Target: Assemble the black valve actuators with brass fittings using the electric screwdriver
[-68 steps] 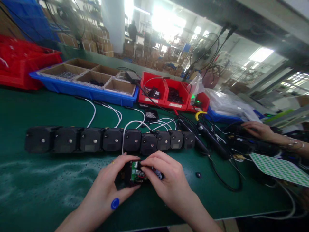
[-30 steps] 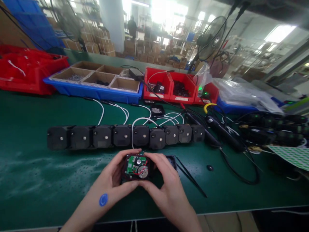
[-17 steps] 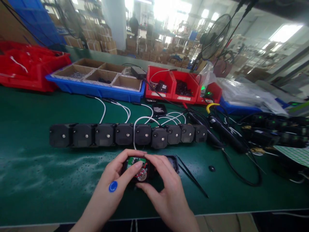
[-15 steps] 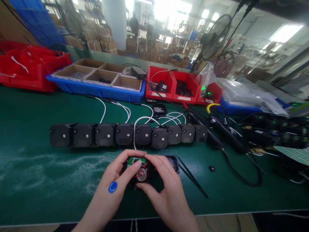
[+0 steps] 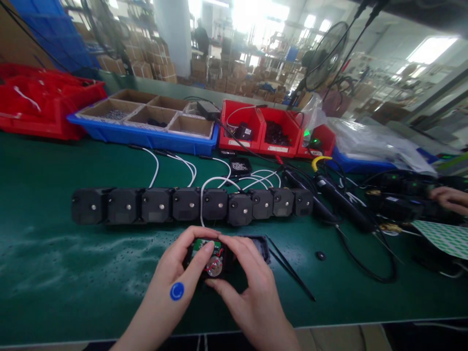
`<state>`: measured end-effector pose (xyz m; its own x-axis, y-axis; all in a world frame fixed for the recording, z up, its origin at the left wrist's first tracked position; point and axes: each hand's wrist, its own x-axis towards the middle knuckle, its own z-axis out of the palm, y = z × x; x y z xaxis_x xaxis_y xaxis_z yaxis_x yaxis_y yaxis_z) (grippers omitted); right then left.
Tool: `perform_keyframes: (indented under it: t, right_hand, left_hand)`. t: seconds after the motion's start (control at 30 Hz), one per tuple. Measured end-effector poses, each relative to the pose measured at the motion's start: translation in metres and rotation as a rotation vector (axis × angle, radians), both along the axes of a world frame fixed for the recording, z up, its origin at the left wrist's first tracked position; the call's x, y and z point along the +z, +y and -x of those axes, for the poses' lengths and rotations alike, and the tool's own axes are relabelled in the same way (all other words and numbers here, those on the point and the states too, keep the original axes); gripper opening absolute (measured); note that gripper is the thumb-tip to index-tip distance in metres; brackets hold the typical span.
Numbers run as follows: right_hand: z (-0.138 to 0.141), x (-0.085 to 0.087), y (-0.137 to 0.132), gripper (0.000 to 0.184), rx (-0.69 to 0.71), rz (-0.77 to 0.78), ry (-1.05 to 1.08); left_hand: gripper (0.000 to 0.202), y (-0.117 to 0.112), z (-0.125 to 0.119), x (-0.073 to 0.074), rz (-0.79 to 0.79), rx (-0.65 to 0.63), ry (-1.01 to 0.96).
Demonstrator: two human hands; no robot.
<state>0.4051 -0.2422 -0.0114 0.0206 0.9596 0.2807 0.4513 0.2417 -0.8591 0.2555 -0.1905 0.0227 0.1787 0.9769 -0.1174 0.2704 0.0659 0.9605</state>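
Note:
Between my hands is a small black device housing (image 5: pixel 215 265), its inside showing a green circuit board, red wires and a round clear-and-metal part. My left hand (image 5: pixel 186 268) grips its left side, the thumb pressing over the board. From the right, my right hand (image 5: pixel 250 278) holds the same housing, fingers at the top edge and thumb at the bottom. A white cable runs from behind it toward the row. Partly hidden behind my right hand lies a black open cover (image 5: pixel 260 247). Black tweezers (image 5: pixel 292 269) lie on the mat right of it.
A row of several closed black units (image 5: pixel 157 204) stands just beyond my hands. Two electric screwdrivers (image 5: pixel 343 204) and a small black disc (image 5: pixel 321 255) lie to the right. Behind are a blue divided tray (image 5: pixel 146 135) and red bins (image 5: pixel 241 142). Another person's hand (image 5: pixel 451 199) is at far right.
Another person's hand has appeared at the far right. My left thumb has shifted slightly on the board; both hands keep hold of the housing. The view has moved a little.

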Motion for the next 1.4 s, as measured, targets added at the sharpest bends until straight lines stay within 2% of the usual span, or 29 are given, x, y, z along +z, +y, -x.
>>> perform_keyframes:
  t: [0.1, 0.23, 0.43, 0.6, 0.83, 1.0, 1.17, 1.4]
  right_hand:
    - [-0.001, 0.0, 0.0, 0.064, 0.001, -0.001, 0.004]
    - [-0.003, -0.002, 0.0, 0.066, 0.01, -0.017, -0.018]
    - [-0.002, 0.002, 0.0, 0.067, 0.006, -0.088, -0.063]
    - [0.001, 0.005, -0.001, 0.069, -0.009, -0.086, -0.067]
    - [-0.003, 0.0, 0.0, 0.069, -0.013, -0.064, -0.021]
    - [-0.006, -0.001, 0.001, 0.058, 0.013, -0.069, -0.03]
    - [-0.005, -0.001, 0.001, 0.067, 0.009, -0.079, -0.029]
    - [-0.004, 0.002, 0.0, 0.071, 0.009, -0.104, -0.059]
  left_hand:
    - [0.028, 0.0, 0.005, 0.0, 0.002, -0.066, 0.005]
    - [0.027, -0.002, 0.013, 0.0, 0.062, -0.145, -0.092]
    - [0.02, -0.001, 0.009, -0.01, 0.059, -0.076, -0.142]
    - [0.019, 0.0, 0.005, -0.009, 0.043, -0.038, -0.135]
    - [0.024, 0.001, 0.017, -0.007, 0.092, -0.191, -0.152]
    - [0.034, 0.003, 0.018, -0.007, 0.181, -0.183, -0.247]
    - [0.026, 0.003, 0.013, -0.005, 0.16, -0.159, -0.212]
    - [0.019, -0.002, 0.013, -0.013, 0.144, -0.14, -0.212]
